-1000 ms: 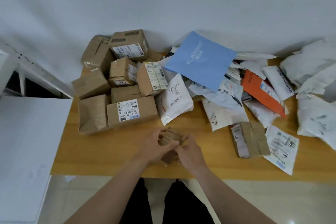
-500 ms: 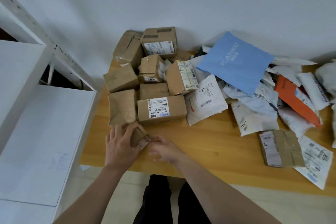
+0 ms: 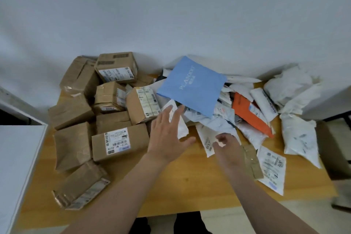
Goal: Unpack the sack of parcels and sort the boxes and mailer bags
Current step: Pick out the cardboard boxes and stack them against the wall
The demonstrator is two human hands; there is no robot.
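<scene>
Two bare hands above a desk of sorted parcels.
Left hand spreads its fingers wide over a white mailer bag; right hand has fingers loosely curled, holding nothing. Boxes lie at left, mailer bags at right.

Left hand: extended forward, palm down, fingers straight and spread, thumb splayed out to the right; grips nothing. Right hand: lower and to the right, near the left without touching it, back of hand up, fingers curled inward with thumb close to forefinger; hold on anything not discernible through the blur. Left forearm: bare, angled up from the lower edge toward centre. Right forearm: bare, angled up from the lower right.
</scene>
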